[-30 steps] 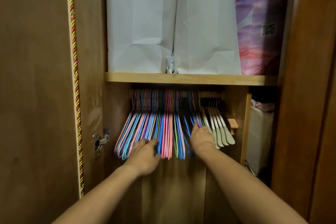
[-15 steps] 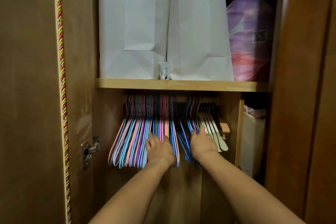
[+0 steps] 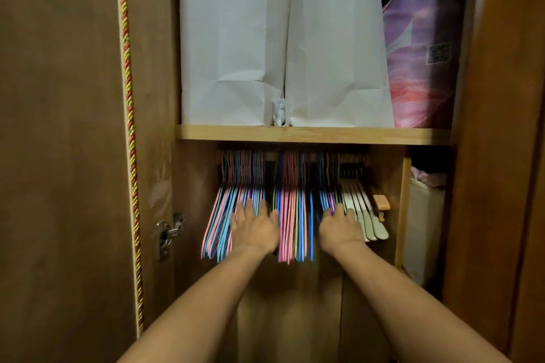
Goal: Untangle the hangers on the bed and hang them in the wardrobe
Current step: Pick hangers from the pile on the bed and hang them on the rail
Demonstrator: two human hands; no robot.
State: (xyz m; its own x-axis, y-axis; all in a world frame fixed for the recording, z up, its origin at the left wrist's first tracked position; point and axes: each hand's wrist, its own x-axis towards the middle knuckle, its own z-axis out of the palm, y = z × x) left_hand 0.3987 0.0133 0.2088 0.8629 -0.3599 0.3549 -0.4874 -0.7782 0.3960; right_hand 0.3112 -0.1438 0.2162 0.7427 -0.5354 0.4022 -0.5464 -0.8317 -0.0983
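Observation:
Several thin pink, blue, purple and green hangers [image 3: 292,224] hang in a dense row from a rod under the wardrobe shelf [image 3: 312,134]. Several pale thick hangers [image 3: 364,215] hang at the right end, beside a wooden one [image 3: 381,202]. My left hand [image 3: 255,228] has straight fingers pushed in among the left group of coloured hangers. My right hand [image 3: 340,228] lies with straight fingers against the purple and blue hangers next to the pale ones. A bunch of pink and blue hangers hangs between my two hands. Neither hand grips anything.
Two white paper bags [image 3: 236,47] and a purple patterned bag [image 3: 418,53] stand on the shelf. The open wardrobe door [image 3: 59,156] with a red-gold cord [image 3: 129,138] and hinge [image 3: 169,233] is at left. A pale fabric box [image 3: 421,230] sits at right.
My left hand has moved left into the hangers, splitting off a left group. My right hand stays at the right end. The view has tilted slightly.

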